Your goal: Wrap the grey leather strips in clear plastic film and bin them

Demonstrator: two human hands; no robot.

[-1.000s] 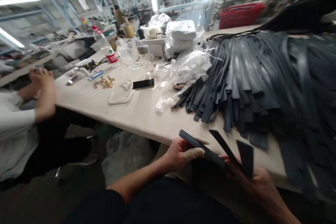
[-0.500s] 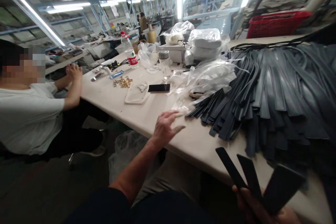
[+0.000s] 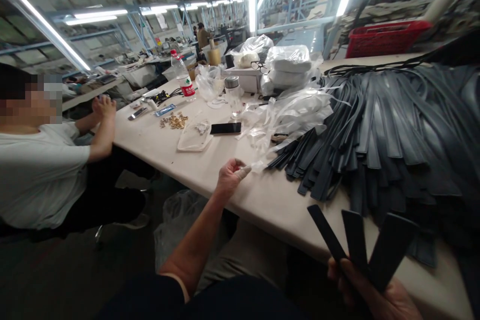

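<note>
My left hand is over the table's near side, its thumb and fingertips, some with pale coverings, pinched on the edge of a thin clear plastic bag. That edge runs back to a heap of similar clear bags. At the lower right my right hand grips several flat black straps that fan out upward. Beside them a large pile of dark straps hangs over the table's right part.
On the table stand a red-capped bottle and a glass jar. Near them lie a phone, a shallow plastic tray and small brass-coloured pieces. A co-worker sits at left. A red basket is behind.
My left hand has gone from spread fingers to a pinch on the plastic bag's edge. My right hand still holds the black straps, shifted slightly.
</note>
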